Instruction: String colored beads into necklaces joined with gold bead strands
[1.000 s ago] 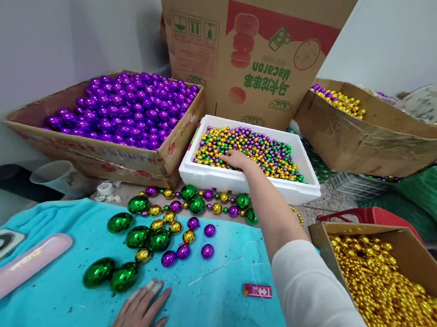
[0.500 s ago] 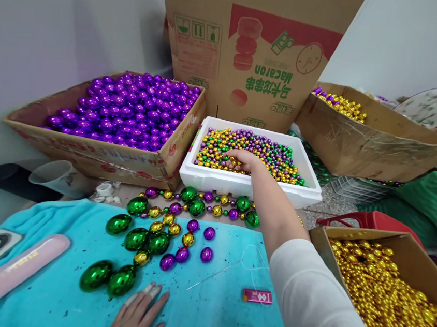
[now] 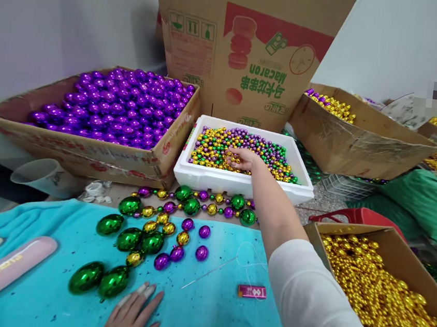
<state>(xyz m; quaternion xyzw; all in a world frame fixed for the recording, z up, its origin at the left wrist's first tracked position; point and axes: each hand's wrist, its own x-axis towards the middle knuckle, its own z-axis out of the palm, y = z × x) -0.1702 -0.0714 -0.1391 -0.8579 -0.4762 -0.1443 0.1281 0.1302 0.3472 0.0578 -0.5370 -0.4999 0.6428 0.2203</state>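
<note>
My left hand [image 3: 132,313] lies flat with fingers spread on a turquoise towel [image 3: 73,242], just below two large green balls [image 3: 114,281]. My right hand [image 3: 245,159] is in the white foam box [image 3: 243,183], fingers curled around small gold beads among mixed gold, purple and green beads [image 3: 267,148]. Between my arms, a long needle [image 3: 207,274] with pale thread lies on the towel beside a small magenta packet [image 3: 252,291]. Green, gold and purple balls [image 3: 151,242] are grouped left of the needle. Behind them run strung bead rows [image 3: 191,207].
A carton of purple balls [image 3: 156,162] stands left, and a carton of gold beads [image 3: 317,246] is near my right arm. An upright cardboard box [image 3: 199,52] backs the foam box. A pink padded bar [image 3: 7,271] and plastic cup [image 3: 40,173] sit left. Another person is at far right.
The view has shifted slightly, so most things sit a little further left. My right hand's fingers have curled slightly among the beads; my left hand stays on the towel.
</note>
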